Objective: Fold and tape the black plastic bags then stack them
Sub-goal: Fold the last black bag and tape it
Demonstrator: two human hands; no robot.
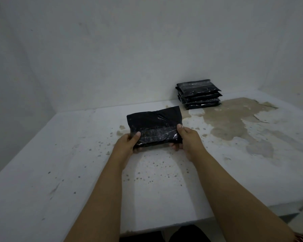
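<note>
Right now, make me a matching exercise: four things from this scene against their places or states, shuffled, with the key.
Things:
1. left hand
2. right hand
3. stack
4. table

Places or states:
A. by the far wall, on the table
B. grips the bag's right end
C. white, with worn brownish patches
D. grips the bag's left end

Pairs: 1-D, 2-B, 3-A, 4-C

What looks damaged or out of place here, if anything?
The table has paint peeled away in a large brownish patch beside the stack of bags. The stack sits slightly uneven. Nothing spilled.
</note>
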